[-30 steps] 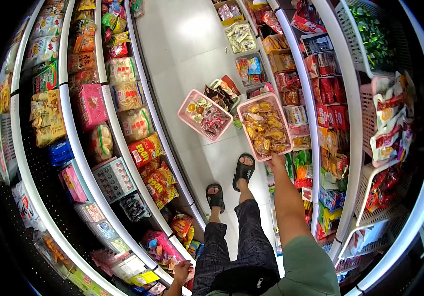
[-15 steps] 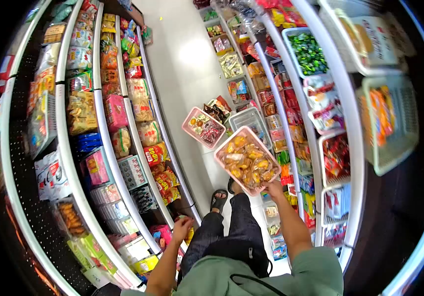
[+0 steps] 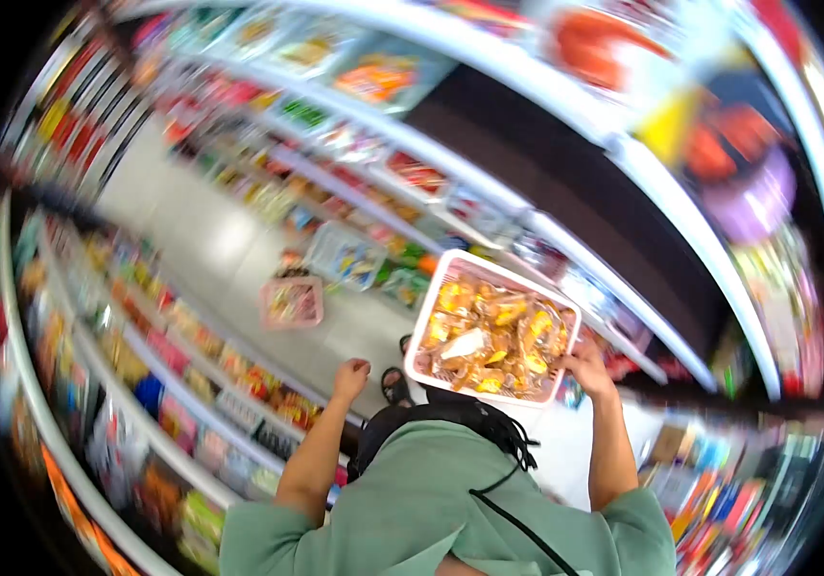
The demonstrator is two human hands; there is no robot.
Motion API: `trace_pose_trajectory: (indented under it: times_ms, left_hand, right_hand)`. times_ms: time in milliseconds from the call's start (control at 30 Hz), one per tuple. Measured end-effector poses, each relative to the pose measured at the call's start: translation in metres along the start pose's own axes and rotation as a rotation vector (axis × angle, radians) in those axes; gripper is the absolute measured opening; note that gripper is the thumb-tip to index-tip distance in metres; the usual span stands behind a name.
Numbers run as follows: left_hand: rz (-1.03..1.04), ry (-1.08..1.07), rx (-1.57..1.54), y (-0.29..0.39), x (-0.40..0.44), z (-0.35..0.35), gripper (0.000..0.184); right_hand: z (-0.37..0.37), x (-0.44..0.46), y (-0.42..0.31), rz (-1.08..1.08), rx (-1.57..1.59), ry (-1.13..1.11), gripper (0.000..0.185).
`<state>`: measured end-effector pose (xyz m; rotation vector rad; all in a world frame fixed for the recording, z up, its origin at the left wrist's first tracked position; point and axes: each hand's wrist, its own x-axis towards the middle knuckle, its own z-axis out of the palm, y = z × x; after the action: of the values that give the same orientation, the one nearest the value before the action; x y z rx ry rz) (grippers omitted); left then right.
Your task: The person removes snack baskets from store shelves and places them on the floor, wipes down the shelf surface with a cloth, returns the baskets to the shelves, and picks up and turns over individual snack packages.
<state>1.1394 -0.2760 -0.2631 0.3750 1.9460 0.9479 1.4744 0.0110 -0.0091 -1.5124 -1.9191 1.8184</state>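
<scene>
My right hand grips the right edge of a pink-and-white plastic basket. Inside it lie several clear-wrapped snack packets, yellow and brown, with a white slip among them. The basket hangs in front of my body, above the floor. Over on the left, my left hand is raised with its fingers curled together, and nothing shows in it. It is apart from the basket, near the lower left shelves.
On the floor ahead stand a smaller pink basket and a grey-white basket, both with packets in them. Shelves of packaged snacks line the left side. A long shelf edge runs close on my right.
My view has swung to the right, blurring the shelves. The held basket has come with me, still in my right hand. My left hand has moved up, away from the low left shelf.
</scene>
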Motion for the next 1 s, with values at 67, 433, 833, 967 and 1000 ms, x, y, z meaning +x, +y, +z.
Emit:
trace_pose_trajectory:
  times_ms: [67, 433, 833, 967, 1000]
  left_hand:
    - [0.069, -0.113, -0.043, 0.025, 0.017, 0.030, 0.022]
    - [0.841, -0.793, 0.125, 0.303, -0.075, 0.291, 0.023]
    - [1.077, -0.564, 0.316, 0.474, -0.148, 0.535, 0.029]
    - [1.087, -0.502, 0.405, 0.474, -0.128, 0.572, 0.020]
    - [1.104, -0.501, 0.424, 0.469, -0.117, 0.581, 0.020]
  right_hand:
    - [-0.015, -0.044, -0.001, 0.091, 0.195, 0.202, 0.010]
    - [-0.153, -0.155, 0.086, -0.036, 0.723, 0.980, 0.012]
    - [-0.303, -0.058, 0.142, -0.110, 0.926, 1.078, 0.015]
    - [-0.309, -0.067, 0.146, -0.053, 0.987, 1.060, 0.024]
    - [-0.309, -0.074, 0.147, -0.039, 0.935, 1.003, 0.028]
